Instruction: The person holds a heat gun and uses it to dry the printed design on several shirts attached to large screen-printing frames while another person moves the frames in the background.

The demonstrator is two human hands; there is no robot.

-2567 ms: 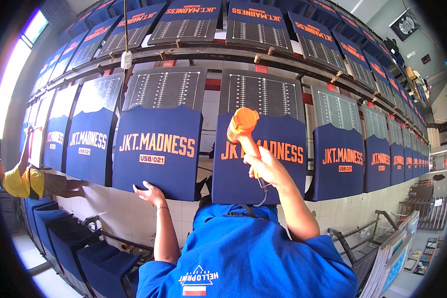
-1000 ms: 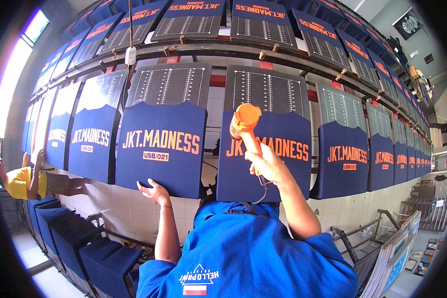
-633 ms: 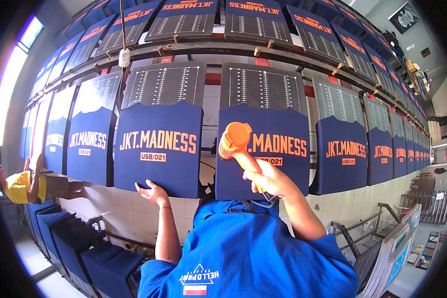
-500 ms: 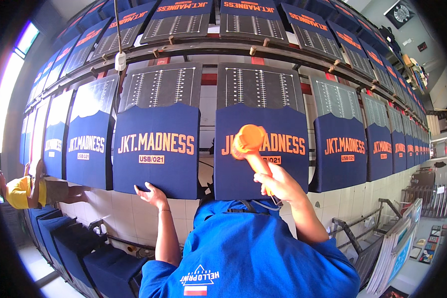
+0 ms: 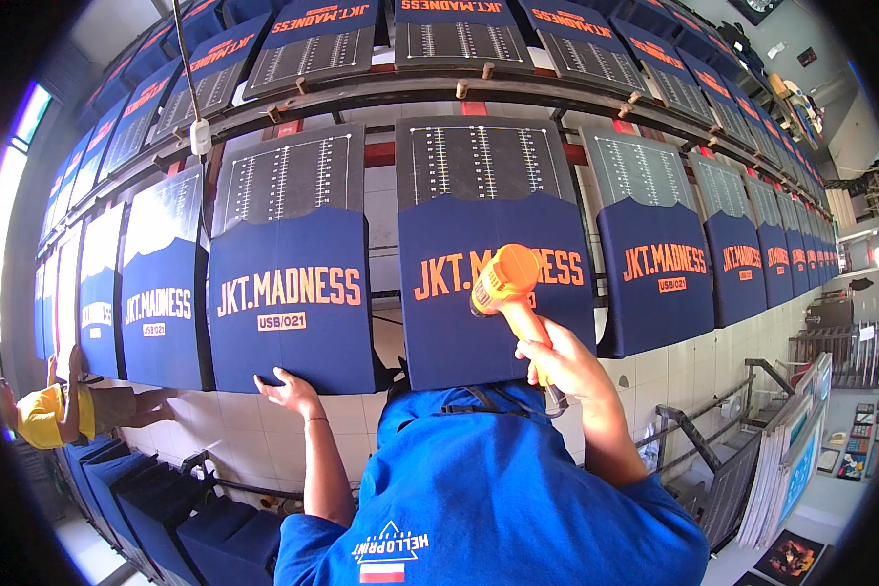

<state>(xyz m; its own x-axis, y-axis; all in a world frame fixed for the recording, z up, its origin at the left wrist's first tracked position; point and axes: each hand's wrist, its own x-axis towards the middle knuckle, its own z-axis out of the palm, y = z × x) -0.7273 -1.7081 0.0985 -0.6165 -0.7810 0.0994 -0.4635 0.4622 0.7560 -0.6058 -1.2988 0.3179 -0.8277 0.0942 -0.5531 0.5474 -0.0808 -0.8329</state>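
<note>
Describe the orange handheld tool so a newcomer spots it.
Find the near row of navy shirts, then the one ahead of the wearer's blue top. There the right hand grips the orange tool, its round head hiding some lettering. Unlike the flat orange prints around it, it has a handle.

The right hand [image 5: 568, 361] is holding an orange handheld blower [image 5: 513, 277] over the orange lettering [image 5: 441, 277] of a navy shirt [image 5: 449, 337] covering a black board [image 5: 435, 176], while the left hand [image 5: 291, 393] is resting at the lower edge of the neighbouring shirt [image 5: 288, 350] and a person in yellow [image 5: 41, 418] is standing farther left.
</note>
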